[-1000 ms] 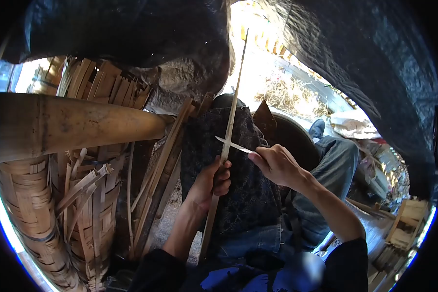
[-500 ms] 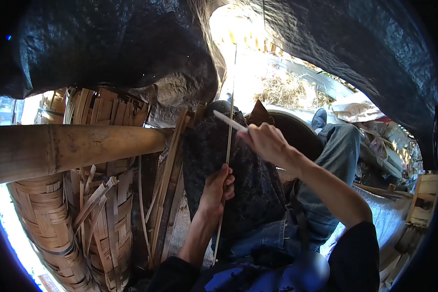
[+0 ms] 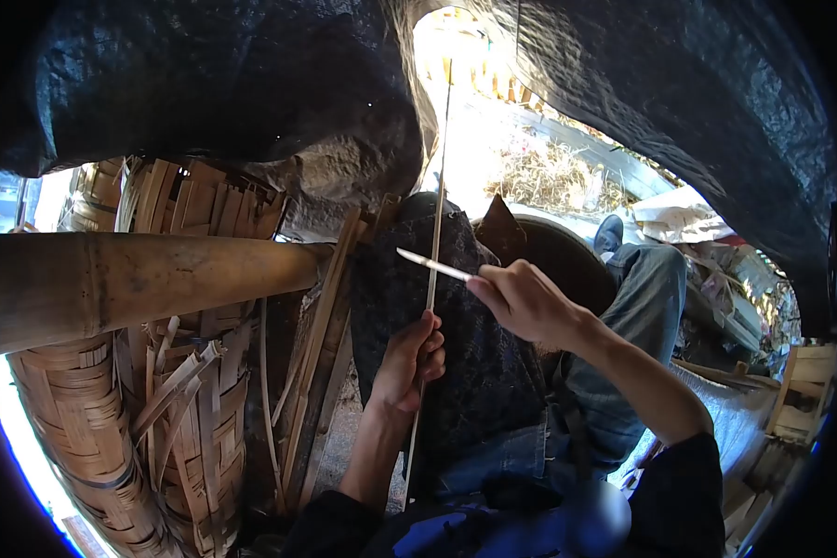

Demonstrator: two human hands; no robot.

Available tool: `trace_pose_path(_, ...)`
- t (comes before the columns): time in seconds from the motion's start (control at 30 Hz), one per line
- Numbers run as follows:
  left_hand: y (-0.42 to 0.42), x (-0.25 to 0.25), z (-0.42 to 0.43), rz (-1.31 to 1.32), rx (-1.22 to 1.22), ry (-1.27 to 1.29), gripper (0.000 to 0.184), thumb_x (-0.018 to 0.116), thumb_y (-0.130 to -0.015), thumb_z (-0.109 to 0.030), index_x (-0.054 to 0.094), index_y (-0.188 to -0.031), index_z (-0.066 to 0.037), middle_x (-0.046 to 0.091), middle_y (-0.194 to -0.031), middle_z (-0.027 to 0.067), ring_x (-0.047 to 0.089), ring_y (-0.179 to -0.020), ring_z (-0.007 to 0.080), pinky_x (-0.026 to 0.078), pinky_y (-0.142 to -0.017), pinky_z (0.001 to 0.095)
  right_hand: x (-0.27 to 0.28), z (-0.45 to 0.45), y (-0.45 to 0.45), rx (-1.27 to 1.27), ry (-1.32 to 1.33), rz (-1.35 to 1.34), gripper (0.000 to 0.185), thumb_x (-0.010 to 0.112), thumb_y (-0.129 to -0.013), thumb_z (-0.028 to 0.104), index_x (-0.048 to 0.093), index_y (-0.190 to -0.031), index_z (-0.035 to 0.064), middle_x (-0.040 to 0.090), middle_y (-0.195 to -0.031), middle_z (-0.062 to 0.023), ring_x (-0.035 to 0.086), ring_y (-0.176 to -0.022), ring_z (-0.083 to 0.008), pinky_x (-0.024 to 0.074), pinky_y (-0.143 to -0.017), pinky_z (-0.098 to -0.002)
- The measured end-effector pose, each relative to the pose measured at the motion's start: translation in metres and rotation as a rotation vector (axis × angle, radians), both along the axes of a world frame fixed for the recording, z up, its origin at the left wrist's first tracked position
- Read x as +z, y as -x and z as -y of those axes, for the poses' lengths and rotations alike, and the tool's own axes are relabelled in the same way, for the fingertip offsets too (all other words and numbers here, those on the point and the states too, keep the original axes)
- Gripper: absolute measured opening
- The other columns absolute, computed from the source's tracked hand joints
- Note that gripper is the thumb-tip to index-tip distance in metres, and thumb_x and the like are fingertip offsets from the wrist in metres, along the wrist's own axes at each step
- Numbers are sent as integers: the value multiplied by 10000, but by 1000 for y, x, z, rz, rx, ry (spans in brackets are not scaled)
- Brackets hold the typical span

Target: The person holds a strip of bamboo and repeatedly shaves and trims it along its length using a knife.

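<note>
My left hand (image 3: 407,365) is closed around a long thin bamboo strip (image 3: 441,177), thumb up along it. The strip runs upright from near my lap to the bright opening at the top. In my right hand (image 3: 528,302) is a slim knife (image 3: 448,270), its handle hidden in my closed fingers. The blade points left and crosses the strip a little above my left hand. Behind the strip, a dark patterned cloth (image 3: 474,400) covers one of my legs.
A thick bamboo pole (image 3: 158,284) juts in from the left, above woven bamboo baskets (image 3: 74,409) and split bamboo slats (image 3: 316,363). Dark plastic sheeting (image 3: 232,84) hangs overhead. My other leg, in jeans (image 3: 644,307), extends at the right, near a wooden crate (image 3: 803,391).
The knife has come down along the strip, closer to my left hand, and its blade lies flatter. My left hand keeps its hold on the strip.
</note>
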State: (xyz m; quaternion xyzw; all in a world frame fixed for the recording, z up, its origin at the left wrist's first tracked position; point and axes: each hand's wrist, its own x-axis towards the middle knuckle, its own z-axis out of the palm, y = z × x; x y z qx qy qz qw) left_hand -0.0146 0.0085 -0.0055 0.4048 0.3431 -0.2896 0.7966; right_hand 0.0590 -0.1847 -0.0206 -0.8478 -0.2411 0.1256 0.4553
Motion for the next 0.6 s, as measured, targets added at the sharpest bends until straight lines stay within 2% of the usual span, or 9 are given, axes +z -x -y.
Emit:
trace_pose_path(0.03, 0, 0, 0, -7, 15, -4, 219, 504, -938, -329, 513, -899, -114, 398, -629, -59, 321, -435, 34, 252, -415, 189, -1, 0, 8, -9, -3, -6, 399, 479, -944, 281, 485, -645, 17, 467, -447, -150, 518, -389, -306, 376, -373, -397)
trace_pose_path(0.1, 0, 0, 1, -15, 14, -10, 201, 515, -936, -303, 519, -899, -106, 421, -644, -42, 343, -443, 46, 264, -420, 198, -2, 0, 19, 23, 109, -28, 349, 521, -924, 252, 466, -665, 25, 464, -475, -165, 515, -445, -364, 365, -401, -409)
trace_pose_path(0.13, 0, 0, 2, -9, 6, -31, 198, 508, -938, -309, 526, -910, -113, 418, -635, -53, 336, -435, 40, 261, -417, 195, -5, 0, 22, 6, 116, -21, 364, 543, -911, 278, 465, -663, 23, 466, -473, -164, 524, -446, -359, 395, -409, -414)
trace_pose_path(0.27, 1, -1, 3, -9, 0, -74, 208, 515, -932, -327, 531, -918, -120, 408, -629, -66, 319, -429, 35, 257, -418, 193, -21, -6, 25, -22, 139, -8, 369, 549, -906, 293, 468, -666, 25, 465, -471, -162, 520, -439, -360, 398, -407, -420)
trace_pose_path(0.33, 3, -1, 2, -13, -7, -85, 220, 520, -928, -337, 531, -918, -118, 405, -628, -65, 313, -431, 34, 255, -421, 193, -29, -11, 22, -8, 177, 71, 419, 521, -917, 344, 479, -645, 27, 474, -439, -141, 527, -399, -325, 420, -380, -406)
trace_pose_path(0.43, 2, -2, -1, -18, 11, -89, 239, 527, -922, -355, 530, -917, -116, 396, -625, -67, 303, -434, 32, 250, -424, 191, -33, -16, 8, -11, 171, 18, 371, 545, -909, 291, 471, -666, 20, 454, -455, -160, 513, -426, -365, 400, -397, -422)
trace_pose_path(0.6, 5, 0, 1, -44, 43, -93, 247, 525, -923, -358, 527, -913, -111, 383, -615, -73, 298, -434, 25, 247, -424, 190, -48, -17, -14, -66, 96, 27, 367, 522, -923, 269, 504, -669, 5, 480, -458, -167, 507, -403, -358, 393, -380, -410)
